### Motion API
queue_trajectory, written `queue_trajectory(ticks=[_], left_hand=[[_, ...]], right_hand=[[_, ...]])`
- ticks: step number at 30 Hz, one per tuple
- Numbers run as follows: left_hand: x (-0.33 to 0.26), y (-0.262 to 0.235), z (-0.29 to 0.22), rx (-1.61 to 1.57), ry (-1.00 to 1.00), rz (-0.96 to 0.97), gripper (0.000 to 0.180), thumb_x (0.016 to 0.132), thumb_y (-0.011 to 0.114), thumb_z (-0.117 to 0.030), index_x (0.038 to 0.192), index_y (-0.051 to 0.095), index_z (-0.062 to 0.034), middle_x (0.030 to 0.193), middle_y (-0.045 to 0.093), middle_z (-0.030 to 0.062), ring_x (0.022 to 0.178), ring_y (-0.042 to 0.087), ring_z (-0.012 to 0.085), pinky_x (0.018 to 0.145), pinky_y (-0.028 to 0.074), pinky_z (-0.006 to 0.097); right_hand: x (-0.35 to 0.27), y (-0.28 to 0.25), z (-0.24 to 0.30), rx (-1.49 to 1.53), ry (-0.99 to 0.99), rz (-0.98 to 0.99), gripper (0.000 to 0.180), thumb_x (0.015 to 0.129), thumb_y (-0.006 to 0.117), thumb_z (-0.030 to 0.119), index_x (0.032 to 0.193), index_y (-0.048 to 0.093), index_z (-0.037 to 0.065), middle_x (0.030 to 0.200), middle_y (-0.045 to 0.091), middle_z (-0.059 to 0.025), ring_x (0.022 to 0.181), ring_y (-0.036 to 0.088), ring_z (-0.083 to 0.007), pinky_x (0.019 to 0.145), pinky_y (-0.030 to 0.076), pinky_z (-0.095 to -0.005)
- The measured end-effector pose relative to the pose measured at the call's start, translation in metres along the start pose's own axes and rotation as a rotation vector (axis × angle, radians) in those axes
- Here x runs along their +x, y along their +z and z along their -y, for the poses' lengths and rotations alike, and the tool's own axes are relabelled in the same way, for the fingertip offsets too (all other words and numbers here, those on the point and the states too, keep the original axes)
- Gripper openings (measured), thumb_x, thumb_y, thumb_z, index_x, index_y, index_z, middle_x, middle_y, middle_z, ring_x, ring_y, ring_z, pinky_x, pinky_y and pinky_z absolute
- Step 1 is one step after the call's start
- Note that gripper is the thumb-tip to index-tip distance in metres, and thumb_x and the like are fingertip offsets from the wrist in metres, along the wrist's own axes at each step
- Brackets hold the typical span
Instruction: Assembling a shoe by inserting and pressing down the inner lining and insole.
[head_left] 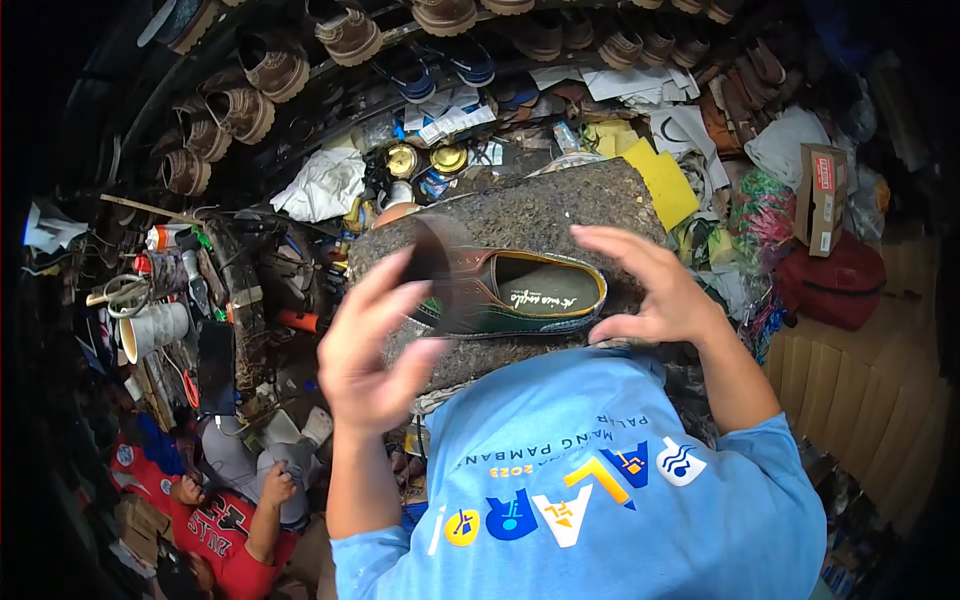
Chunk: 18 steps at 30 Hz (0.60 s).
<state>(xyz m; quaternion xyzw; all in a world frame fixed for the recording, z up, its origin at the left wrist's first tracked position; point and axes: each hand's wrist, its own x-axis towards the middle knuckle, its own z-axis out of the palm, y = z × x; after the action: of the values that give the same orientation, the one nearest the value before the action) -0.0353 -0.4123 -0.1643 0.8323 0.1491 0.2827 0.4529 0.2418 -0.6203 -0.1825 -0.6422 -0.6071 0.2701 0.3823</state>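
Note:
A dark leather shoe (548,291) lies sideways on a rough, worn work block (590,200), its opening facing up and its toe to the left. Light lettering marks its insole, and the edge of the opening is yellowish. Over the toe end is a dark brown curved piece (436,262), smeared by motion, so its kind is unclear. My left hand (375,345) is beside that piece, its blurred fingers spread; whether they touch it is hard to see. At the heel end, my right hand (655,295) is open, thumb and fingers apart around the heel without gripping it.
Rows of shoes (270,68) line the shelf at the back. Open round tins (449,158), a crumpled white bag (322,185) and yellow sheets (662,185) surround the block. A white cup (152,332) stands left. A shoebox (821,200) is right. Another person in red (225,530) sits lower left.

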Motion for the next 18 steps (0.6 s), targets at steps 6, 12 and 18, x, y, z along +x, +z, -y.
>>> queue_trajectory(ticks=[6,12,18], left_hand=[[0.057,0.058,-0.018,0.140,0.273,0.385,0.049,0.075,0.085,-0.009,0.122,0.070,-0.0059,0.133,0.064,0.0219,0.111,0.066,0.0400,0.094,0.054,0.048],[0.067,0.061,0.000,0.264,0.255,0.623,0.044,0.076,0.084,-0.010,0.119,0.070,-0.0072,0.129,0.066,0.0166,0.117,0.065,0.0335,0.101,0.048,0.051],[0.081,0.052,0.011,0.223,0.246,0.693,0.041,0.077,0.083,-0.008,0.117,0.070,-0.0071,0.119,0.068,0.0095,0.110,0.067,0.0290,0.104,0.045,0.051]], right_hand=[[-0.028,-0.007,0.005,0.259,-0.101,-0.393,0.087,0.063,0.099,0.025,0.136,0.060,-0.002,0.116,0.073,-0.0196,0.104,0.073,-0.0347,0.094,0.057,-0.0408],[-0.036,0.001,0.005,-0.110,-0.125,-0.342,0.043,0.068,0.094,0.019,0.101,0.075,0.000,0.101,0.074,-0.0158,0.087,0.072,-0.0293,0.074,0.057,-0.0362],[-0.027,0.012,0.008,-0.214,-0.143,-0.321,0.037,0.065,0.094,0.019,0.094,0.076,0.005,0.097,0.074,-0.0090,0.088,0.068,-0.0274,0.076,0.054,-0.0368]])
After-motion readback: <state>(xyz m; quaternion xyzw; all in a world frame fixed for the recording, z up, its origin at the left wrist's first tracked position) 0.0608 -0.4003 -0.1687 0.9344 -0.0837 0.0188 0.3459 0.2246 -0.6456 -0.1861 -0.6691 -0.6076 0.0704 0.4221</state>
